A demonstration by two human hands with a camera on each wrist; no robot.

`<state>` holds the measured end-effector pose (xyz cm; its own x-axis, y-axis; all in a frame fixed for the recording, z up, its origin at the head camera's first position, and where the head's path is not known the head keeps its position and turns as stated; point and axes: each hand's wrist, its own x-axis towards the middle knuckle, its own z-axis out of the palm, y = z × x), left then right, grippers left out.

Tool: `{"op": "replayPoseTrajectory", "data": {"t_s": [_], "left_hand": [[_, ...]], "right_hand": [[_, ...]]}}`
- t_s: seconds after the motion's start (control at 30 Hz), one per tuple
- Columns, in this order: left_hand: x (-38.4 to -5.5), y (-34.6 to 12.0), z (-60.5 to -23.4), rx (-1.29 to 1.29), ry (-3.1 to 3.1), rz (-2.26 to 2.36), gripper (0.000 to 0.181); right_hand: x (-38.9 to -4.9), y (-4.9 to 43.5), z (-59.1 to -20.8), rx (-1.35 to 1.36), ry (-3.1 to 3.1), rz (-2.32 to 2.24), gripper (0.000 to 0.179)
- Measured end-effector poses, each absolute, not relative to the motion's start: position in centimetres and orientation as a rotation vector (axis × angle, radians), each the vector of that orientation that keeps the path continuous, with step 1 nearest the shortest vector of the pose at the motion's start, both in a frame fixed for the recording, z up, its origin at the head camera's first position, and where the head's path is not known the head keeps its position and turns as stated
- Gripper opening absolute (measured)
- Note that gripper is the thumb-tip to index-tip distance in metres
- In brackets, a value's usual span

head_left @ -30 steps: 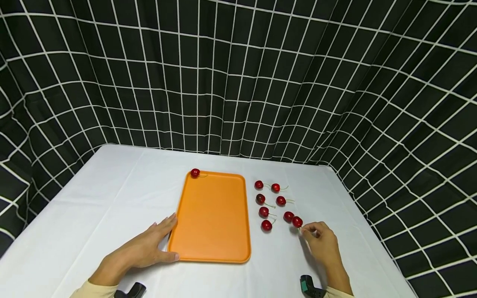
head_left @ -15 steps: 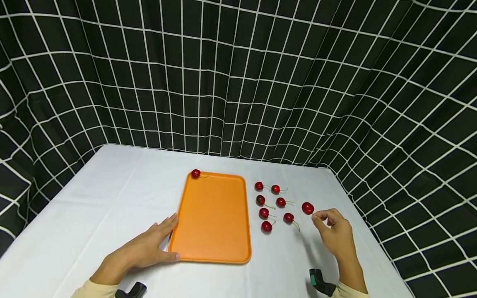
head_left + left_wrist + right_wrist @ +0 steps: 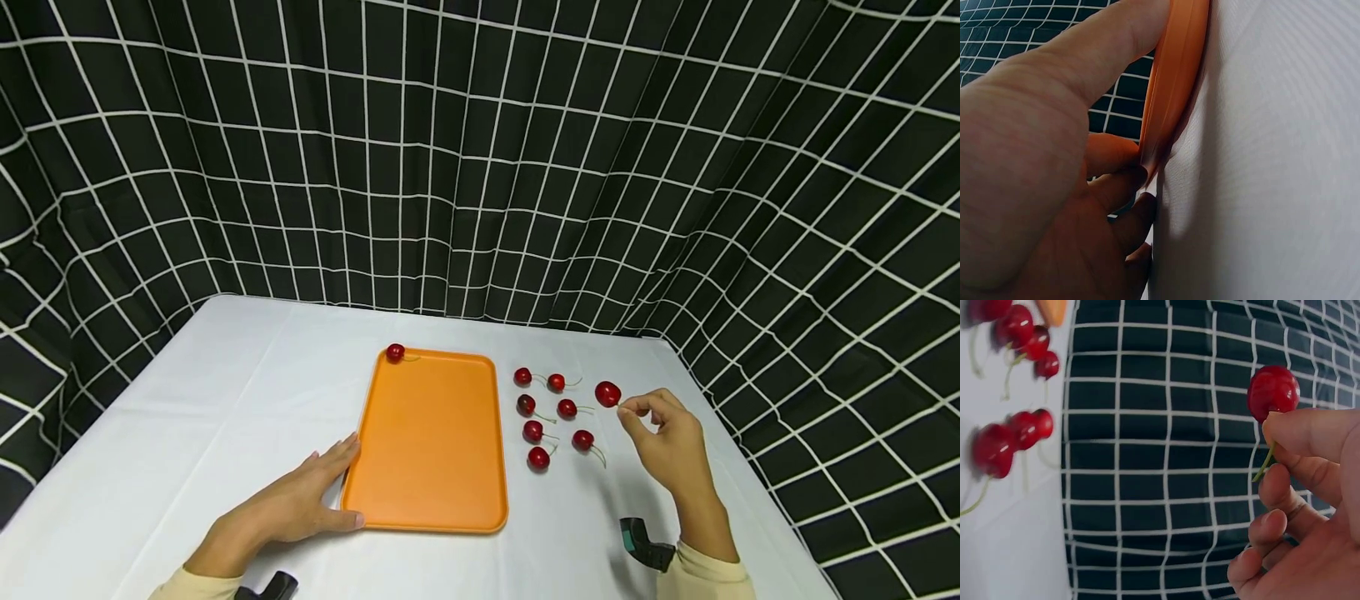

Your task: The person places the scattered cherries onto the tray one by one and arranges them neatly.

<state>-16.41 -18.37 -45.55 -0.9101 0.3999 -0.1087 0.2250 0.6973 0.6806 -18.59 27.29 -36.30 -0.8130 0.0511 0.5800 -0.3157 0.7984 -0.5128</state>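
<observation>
My right hand (image 3: 669,439) pinches a cherry (image 3: 607,394) by its stem between thumb and index finger, raised above the table at the right. In the right wrist view the red cherry (image 3: 1272,392) sits just past the fingertips, its green stem trailing below them. My left hand (image 3: 292,500) rests with extended fingers along the left edge of an orange tray (image 3: 427,442), thumb at the near corner. The left wrist view shows that thumb against the tray's rim (image 3: 1175,81). One cherry (image 3: 395,353) lies in the tray's far left corner.
Several cherries with stems lie in two loose columns right of the tray, among them a near-left one (image 3: 538,458) and a near-right one (image 3: 582,440). A white cloth (image 3: 247,375) covers the table. Black gridded curtain (image 3: 450,167) encloses the back and sides.
The right hand has lifted its cherry away from a neighbouring one, first rightward and up, then farther toward the table's back. The left hand has stayed on the tray.
</observation>
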Motion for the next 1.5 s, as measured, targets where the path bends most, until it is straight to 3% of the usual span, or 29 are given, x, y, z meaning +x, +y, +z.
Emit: {"op": "replayPoseTrajectory", "data": {"t_s": [0.93, 1.5], "left_hand": [[-16.5, -18.4, -45.6, 0.487, 2.658, 1.007, 0.108], [-16.5, -18.2, -45.6, 0.470, 2.680, 0.985, 0.108]], "right_hand": [[-24.3, 19.5, -33.6, 0.461, -2.330, 1.023, 0.005], [-29.0, 12.2, -35.9, 0.572, -2.385, 1.052, 0.006]]}}
